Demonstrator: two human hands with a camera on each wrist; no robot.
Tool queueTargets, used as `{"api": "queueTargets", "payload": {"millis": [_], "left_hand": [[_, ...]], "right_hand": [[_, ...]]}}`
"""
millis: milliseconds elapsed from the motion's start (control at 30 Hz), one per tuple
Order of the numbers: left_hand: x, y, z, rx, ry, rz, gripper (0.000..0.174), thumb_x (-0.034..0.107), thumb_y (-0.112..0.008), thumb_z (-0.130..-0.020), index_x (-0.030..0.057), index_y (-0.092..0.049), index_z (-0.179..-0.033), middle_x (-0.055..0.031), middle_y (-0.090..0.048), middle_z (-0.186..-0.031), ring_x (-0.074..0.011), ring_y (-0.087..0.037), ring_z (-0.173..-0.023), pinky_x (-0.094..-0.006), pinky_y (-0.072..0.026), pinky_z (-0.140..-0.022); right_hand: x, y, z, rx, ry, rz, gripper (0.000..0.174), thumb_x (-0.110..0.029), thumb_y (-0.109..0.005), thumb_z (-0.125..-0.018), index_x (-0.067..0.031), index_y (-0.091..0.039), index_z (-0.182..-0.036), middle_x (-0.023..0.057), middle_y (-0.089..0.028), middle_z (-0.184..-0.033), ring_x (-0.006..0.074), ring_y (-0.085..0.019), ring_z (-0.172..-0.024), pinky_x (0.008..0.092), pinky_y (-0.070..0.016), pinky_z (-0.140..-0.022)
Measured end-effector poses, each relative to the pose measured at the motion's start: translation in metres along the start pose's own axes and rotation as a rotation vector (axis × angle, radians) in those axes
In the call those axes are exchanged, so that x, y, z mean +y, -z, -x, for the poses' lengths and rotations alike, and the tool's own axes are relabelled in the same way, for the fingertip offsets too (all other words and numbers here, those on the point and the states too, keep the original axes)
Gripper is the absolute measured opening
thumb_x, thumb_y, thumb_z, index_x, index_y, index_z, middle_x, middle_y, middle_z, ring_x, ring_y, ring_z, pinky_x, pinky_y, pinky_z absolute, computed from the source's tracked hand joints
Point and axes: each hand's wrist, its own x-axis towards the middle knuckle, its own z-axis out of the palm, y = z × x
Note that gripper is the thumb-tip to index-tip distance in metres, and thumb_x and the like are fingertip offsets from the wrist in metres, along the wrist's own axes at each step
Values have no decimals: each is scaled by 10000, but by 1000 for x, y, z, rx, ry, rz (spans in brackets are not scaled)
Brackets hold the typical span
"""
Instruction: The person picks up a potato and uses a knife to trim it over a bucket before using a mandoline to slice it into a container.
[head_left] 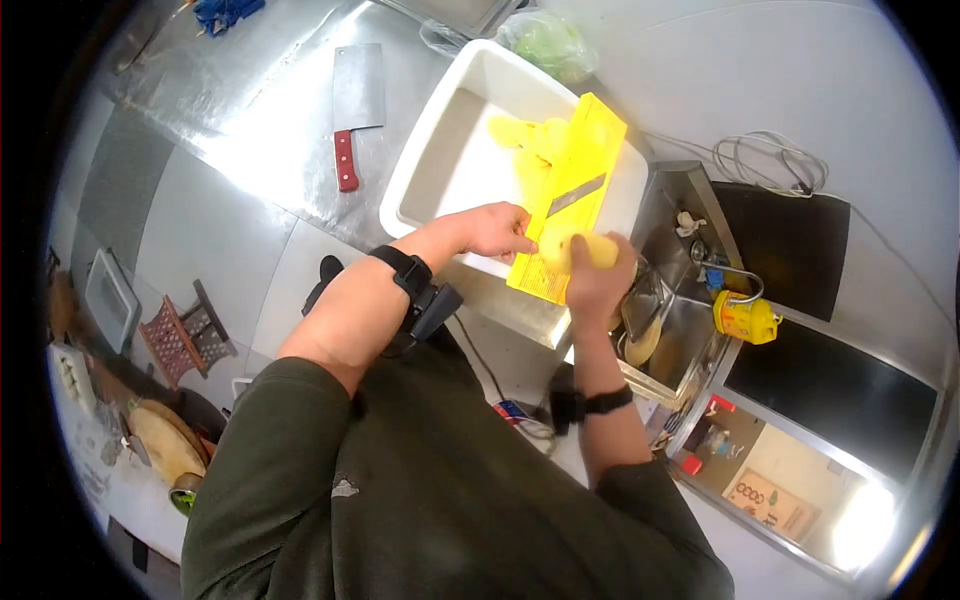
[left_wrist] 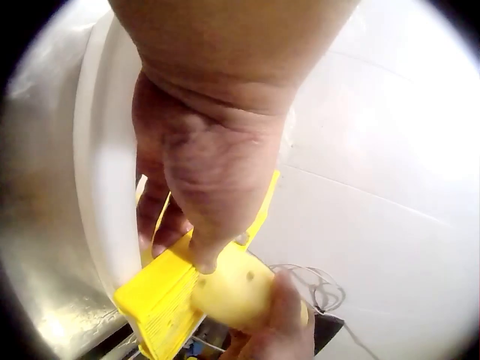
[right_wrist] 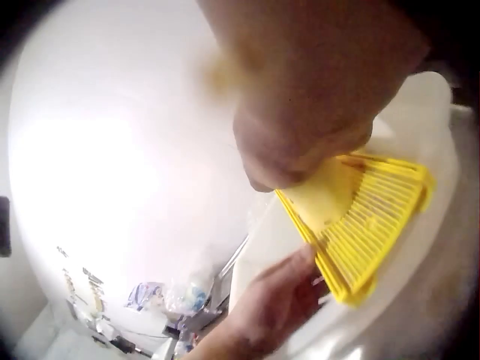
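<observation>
A yellow mandoline slicer [head_left: 590,145] with a slanted metal blade [head_left: 577,195] lies across the white tub [head_left: 400,190]. My left hand [head_left: 495,230] grips the slicer's edge near its lower end, thumb on the side in the left wrist view. In my right hand [head_left: 603,280] is a peeled, pale yellow potato [left_wrist: 240,292] with a few dark spots, held against the slicer's face below the blade. The right wrist view shows the slicer's ribbed surface [right_wrist: 375,232] beside the potato. Yellow slices [head_left: 530,140] lie inside the tub, partly hidden by the slicer.
A cleaver [head_left: 360,90] with a red handle lies on the metal counter to the left. Behind the tub sits a plastic bag [head_left: 550,45] with something green inside. On the right are a metal sink [head_left: 690,340], a yellow container [head_left: 745,318] and a coiled cable [head_left: 770,160].
</observation>
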Motion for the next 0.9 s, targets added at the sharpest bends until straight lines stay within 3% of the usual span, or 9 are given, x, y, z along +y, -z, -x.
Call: {"api": "queueTargets", "payload": {"millis": [67,333,400,433,500,733,800,833,900], "left_hand": [[-6,-2,-3,-5,-2,12,267,229,-685,-886,-8,-567,-920,-76,-636,-784,-145,-618,-694,-287,-503,-647],[0,-2,1,0,7,-21,246,215,-681,-898,2,-560,-919,-69,-630,-777,-138,-603,-682,-284,-499,-633],[-3,-1,-2,-3,-7,18,261,228,-683,-897,-1,-561,-922,-69,-630,-779,-136,-600,-675,-282,-496,-628],[-4,-1,-4,0,-11,18,261,228,-683,-897,-1,-561,-922,-69,-630,-779,-136,-600,-675,-282,-496,-628],[-6,-2,-5,-4,-5,40,270,235,-685,-889,-4,-566,-925,-70,-632,-781,-137,-600,-675,-280,-492,-625],[-2,-3,0,-12,-10,25,266,228,-682,-874,-7,-571,-926,-68,-630,-775,-144,-598,-679,-277,-490,-635],[0,0,1,0,-7,4,264,227,-679,-872,-8,-568,-920,-64,-624,-757,-138,-594,-678,-276,-489,-633],[0,-1,1,-3,-7,0,264,227,-679,-872,-8,-568,-920,-64,-624,-757,-138,-594,-678,-276,-489,-633],[-2,-1,-2,4,-6,35,263,228,-684,-872,-4,-569,-917,-58,-619,-746,-132,-594,-677,-275,-488,-629]], "right_hand": [[-11,6,14,21,-131,-12,518,-252,-793,-773,28,-544,-1130,172,-597,-1026,296,-608,-956,382,-479,-876],[2,8,-7,-14,-148,2,579,-213,-796,-761,48,-519,-1197,206,-577,-1108,330,-592,-999,385,-465,-904],[-1,19,-12,-31,343,101,593,-220,-803,-735,19,-541,-1210,196,-584,-1082,358,-587,-992,393,-465,-905],[2,25,-17,-30,348,101,593,-220,-803,-735,19,-541,-1210,196,-584,-1082,358,-587,-992,393,-465,-905],[6,38,-25,-343,472,242,583,-234,-793,-724,-33,-565,-1222,179,-573,-1112,363,-585,-1006,407,-477,-893],[-20,51,-12,-443,196,398,532,-270,-758,-759,-69,-574,-1216,164,-567,-1140,337,-596,-1048,426,-508,-861],[-33,46,-23,-377,377,342,574,-308,-768,-753,-70,-549,-1227,159,-597,-1085,341,-618,-1003,435,-527,-816],[-28,45,-26,-373,373,342,574,-308,-768,-753,-70,-549,-1227,159,-597,-1085,341,-618,-1003,435,-527,-816],[-20,45,-32,-488,432,347,602,-357,-757,-762,-61,-529,-1235,159,-610,-1088,352,-639,-953,449,-537,-776]]}}
